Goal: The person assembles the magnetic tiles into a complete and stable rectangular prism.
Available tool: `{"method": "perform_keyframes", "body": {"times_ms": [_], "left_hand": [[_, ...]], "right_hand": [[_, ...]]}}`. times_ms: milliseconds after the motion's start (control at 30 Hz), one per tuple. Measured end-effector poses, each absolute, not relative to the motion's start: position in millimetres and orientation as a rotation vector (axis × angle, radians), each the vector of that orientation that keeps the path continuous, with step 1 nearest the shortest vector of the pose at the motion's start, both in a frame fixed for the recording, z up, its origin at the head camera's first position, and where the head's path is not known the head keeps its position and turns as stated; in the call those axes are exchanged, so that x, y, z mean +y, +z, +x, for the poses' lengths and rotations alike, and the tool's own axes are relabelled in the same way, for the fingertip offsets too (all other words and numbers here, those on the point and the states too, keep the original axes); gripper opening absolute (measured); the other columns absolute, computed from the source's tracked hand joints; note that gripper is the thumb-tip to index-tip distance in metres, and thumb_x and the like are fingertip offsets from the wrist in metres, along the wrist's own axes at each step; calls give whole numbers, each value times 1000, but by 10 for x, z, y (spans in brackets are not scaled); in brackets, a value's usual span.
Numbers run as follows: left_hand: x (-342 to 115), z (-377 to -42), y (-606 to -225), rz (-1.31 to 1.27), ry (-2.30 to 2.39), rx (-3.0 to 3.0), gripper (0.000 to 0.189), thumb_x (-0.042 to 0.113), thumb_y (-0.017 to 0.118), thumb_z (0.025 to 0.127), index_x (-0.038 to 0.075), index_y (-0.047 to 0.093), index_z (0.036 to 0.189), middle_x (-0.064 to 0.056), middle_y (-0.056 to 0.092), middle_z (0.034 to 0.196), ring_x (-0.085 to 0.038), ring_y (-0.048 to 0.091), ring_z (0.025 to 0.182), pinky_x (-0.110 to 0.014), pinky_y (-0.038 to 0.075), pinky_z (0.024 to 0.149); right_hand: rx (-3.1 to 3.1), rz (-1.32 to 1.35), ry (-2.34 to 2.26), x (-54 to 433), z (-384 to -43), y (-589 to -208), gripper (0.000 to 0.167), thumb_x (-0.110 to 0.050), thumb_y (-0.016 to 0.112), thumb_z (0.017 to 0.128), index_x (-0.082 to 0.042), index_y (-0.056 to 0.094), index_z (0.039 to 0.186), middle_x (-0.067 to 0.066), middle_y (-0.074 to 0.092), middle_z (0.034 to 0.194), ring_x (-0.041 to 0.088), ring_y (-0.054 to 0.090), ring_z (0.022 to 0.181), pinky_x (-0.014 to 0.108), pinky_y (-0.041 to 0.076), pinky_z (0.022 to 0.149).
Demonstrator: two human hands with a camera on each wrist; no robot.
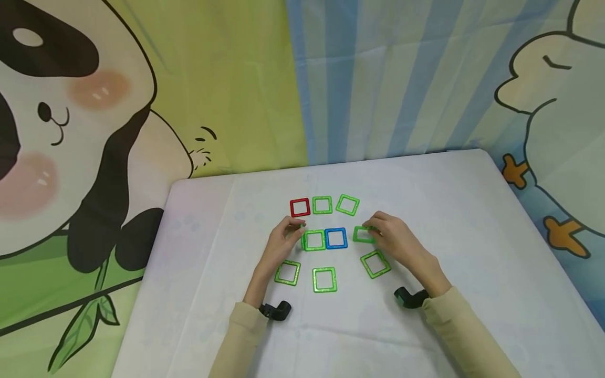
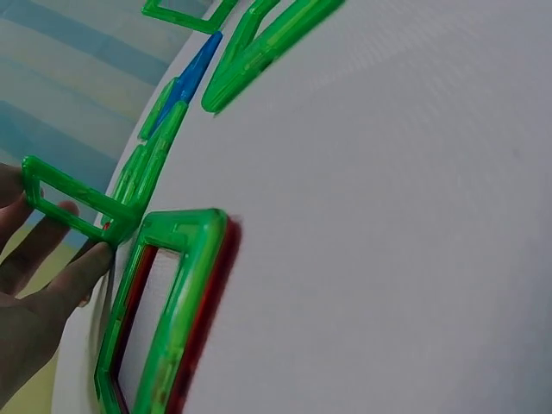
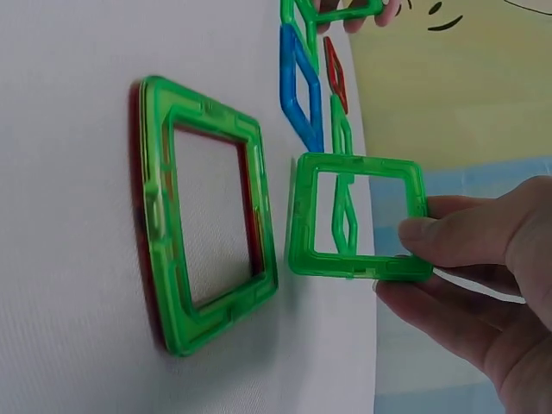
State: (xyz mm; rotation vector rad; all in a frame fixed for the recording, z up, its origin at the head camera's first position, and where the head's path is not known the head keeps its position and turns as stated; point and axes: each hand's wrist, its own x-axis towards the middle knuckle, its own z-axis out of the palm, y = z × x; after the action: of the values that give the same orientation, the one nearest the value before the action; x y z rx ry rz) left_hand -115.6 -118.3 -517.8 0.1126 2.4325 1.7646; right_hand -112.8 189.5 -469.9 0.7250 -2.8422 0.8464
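Note:
My left hand (image 1: 282, 239) pinches a green square magnetic tile (image 2: 82, 190), an open frame. It stands tilted up at the left edge of a flat green tile (image 1: 315, 249). A blue square tile (image 1: 336, 229) lies against that flat tile's right side. To the right, my right hand (image 1: 397, 239) pinches another green square tile (image 3: 362, 162) by one side, thumb on its face. This tile is raised and apart from the blue one. Just below it lies a green tile (image 3: 159, 233) with a dark red layer showing underneath.
Behind the hands, a red tile (image 1: 300, 214), a green tile (image 1: 322, 212) and a tilted green tile (image 1: 345, 212) form a row. Nearer are a green tile (image 1: 287, 283) with red beneath and another green tile (image 1: 325, 290). Printed curtains (image 1: 236, 94) hang behind the white table (image 1: 212, 315).

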Motion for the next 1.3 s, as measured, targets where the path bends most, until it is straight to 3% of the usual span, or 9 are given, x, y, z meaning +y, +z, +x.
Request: {"method": "perform_keyframes", "body": {"times_ms": [233, 467, 1300], "left_hand": [[-1172, -1165, -5184, 75, 1793, 2433, 16, 24, 66, 102, 19, 67, 117, 2, 69, 123, -22, 61, 128, -49, 40, 116], [-1179, -1158, -5185, 100, 1826, 2433, 17, 21, 66, 101, 16, 67, 118, -1, 69, 125, -23, 61, 128, -50, 41, 116], [-1180, -1150, -5191, 58, 1857, 2377, 16, 24, 65, 102, 18, 67, 117, 1, 68, 123, -21, 60, 128, -47, 42, 115]], "right_hand": [[-2853, 757, 850, 1827, -1076, -4663, 17, 7, 75, 88, 0, 78, 103, 9, 69, 96, 19, 66, 82, 32, 57, 70], [-2813, 802, 832, 1754, -1051, -4637, 16, 5, 76, 87, -1, 79, 101, 5, 64, 89, 12, 56, 73, 26, 50, 63], [-2760, 1019, 797, 1301, -1006, -4625, 12, 2, 81, 84, -3, 80, 94, 3, 65, 87, 16, 67, 80, 30, 58, 73]]}}
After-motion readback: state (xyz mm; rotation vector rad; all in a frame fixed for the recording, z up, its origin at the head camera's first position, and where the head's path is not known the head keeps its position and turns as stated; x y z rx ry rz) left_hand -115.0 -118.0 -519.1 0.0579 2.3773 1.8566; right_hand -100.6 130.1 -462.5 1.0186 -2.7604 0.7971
